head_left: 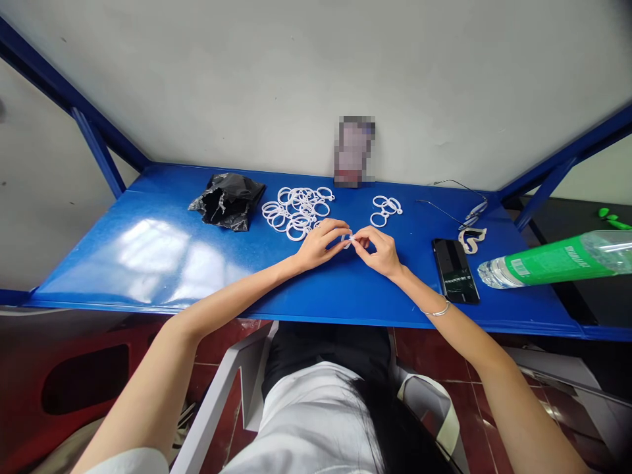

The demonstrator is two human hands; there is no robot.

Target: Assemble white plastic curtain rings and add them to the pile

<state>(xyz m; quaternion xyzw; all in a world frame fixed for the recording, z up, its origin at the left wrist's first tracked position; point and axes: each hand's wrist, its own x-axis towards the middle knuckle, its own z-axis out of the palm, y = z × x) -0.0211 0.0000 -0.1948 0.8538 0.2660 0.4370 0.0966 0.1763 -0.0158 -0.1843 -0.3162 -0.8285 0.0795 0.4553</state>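
I hold a small white piece [349, 241] in the middle of the frame, just above the blue surface [291, 296]. The thumb and fingertips of my left hand [344, 238] pinch it from one side, and those of my right hand [356, 239] meet it from the other. Both hands are closed to a fine grip, probably because something so slight needs fingertips rather than a palm. My fingers cover most of it, so I cannot tell its full shape. Bringing the hands together in front of my body likely lets each steady the other.

The pile of white rings [302, 205] lies beyond my left hand, left of centre, close enough to be in easy reach. The smaller group of rings [388, 209] sits beyond my right hand, well apart from the pile, which keeps the two lots from mixing. Farther left rests the crumpled black bag [234, 199], its mouth gaping.

The other belongings sit toward the right of the frame, where they leave my hands room: a phone [455, 271] lying flat, a green-labelled bottle [557, 261], and a pair of glasses [475, 212] behind. At upper centre, a pixelated upright object [354, 153] appears to lean on the wall [237, 85] for support.
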